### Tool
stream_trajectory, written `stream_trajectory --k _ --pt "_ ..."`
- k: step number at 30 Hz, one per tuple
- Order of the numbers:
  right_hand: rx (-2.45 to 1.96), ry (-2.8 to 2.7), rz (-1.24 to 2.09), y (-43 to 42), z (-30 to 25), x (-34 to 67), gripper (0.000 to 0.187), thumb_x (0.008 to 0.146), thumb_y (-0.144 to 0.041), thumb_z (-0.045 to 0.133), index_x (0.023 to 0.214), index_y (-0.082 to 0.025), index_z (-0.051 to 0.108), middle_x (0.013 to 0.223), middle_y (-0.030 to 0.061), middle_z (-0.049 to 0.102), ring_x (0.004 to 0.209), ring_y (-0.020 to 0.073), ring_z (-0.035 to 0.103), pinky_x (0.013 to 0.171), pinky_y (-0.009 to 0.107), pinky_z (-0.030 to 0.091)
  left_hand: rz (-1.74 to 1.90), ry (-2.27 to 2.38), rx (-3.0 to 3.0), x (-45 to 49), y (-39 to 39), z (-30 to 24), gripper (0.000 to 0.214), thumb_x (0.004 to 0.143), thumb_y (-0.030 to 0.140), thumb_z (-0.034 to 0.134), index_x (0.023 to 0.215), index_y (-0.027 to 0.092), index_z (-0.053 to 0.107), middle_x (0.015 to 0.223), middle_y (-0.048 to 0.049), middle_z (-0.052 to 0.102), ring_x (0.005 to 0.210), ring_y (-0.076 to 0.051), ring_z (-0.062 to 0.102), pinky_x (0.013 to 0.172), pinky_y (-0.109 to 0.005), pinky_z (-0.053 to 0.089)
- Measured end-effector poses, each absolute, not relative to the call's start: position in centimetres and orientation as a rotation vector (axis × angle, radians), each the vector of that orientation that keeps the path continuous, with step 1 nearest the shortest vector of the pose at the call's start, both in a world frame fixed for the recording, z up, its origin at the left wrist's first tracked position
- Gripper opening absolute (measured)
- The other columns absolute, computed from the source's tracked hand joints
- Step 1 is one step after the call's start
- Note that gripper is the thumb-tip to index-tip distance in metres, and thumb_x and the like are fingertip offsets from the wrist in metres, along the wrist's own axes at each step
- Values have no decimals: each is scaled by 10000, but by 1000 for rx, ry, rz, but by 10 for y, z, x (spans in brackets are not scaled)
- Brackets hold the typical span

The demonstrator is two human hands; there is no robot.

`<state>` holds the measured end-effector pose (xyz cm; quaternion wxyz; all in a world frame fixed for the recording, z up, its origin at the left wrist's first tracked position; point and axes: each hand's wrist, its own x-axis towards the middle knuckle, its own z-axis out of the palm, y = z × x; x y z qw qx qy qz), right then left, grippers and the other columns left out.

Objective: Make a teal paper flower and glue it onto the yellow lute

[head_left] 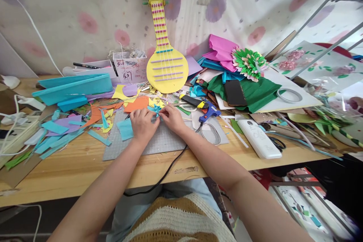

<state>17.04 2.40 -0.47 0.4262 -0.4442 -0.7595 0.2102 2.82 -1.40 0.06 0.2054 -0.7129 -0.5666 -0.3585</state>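
My left hand [144,124] and my right hand [171,118] meet over the grey cutting mat [167,143]. Between their closed fingertips is a small blue paper piece [155,109] with crinkled, petal-like edges; its exact shape is partly hidden by my fingers. A flat light-blue paper square [124,130] lies on the mat beside my left hand. To the right of my right hand are a yellow-and-black utility knife [194,101] and a blue glue gun [209,112]. An orange paper piece [137,103] lies just behind my left hand.
A yellow paper lute [167,70] leans upright against the flowered curtain. Blue paper strips [56,140] and scraps cover the left side. On the right lie a white power bank [259,138], a phone [235,92] and black scissors [278,143]. A black cable [167,172] hangs over the table's front edge.
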Motion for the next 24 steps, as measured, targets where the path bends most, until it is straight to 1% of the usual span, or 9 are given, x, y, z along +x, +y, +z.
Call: stream_trajectory --k 5,10,17,24 --pt "-1169 -1846 524 21 -3 168 51 766 -157 585 727 -191 582 779 22 577 721 140 542 688 272 438 -994 -1615 -1983 30 -13 1 99 756 258 574 694 228 645 725 -44 627 768 -226 518 799 -417 323" --pt "-1218 -1852 504 18 1 166 44 765 -155 586 735 -186 597 785 27 581 741 146 550 702 273 437 -1030 -1650 -1958 31 -12 1 136 770 333 577 748 235 668 751 -53 635 792 -235 521 803 -423 316" --pt "-1286 -1831 477 15 4 166 51 785 -192 583 748 -188 617 796 17 598 753 137 556 726 260 436 -952 -1693 -2054 31 -14 4 229 827 318 522 685 216 669 701 -50 644 757 -220 519 753 -408 302" --pt "-1350 -1773 434 18 8 173 61 784 -190 574 748 -183 624 785 17 609 763 140 564 736 259 432 -975 -1684 -2083 34 -15 -2 202 781 316 578 627 213 660 679 -44 646 731 -212 516 748 -400 296"
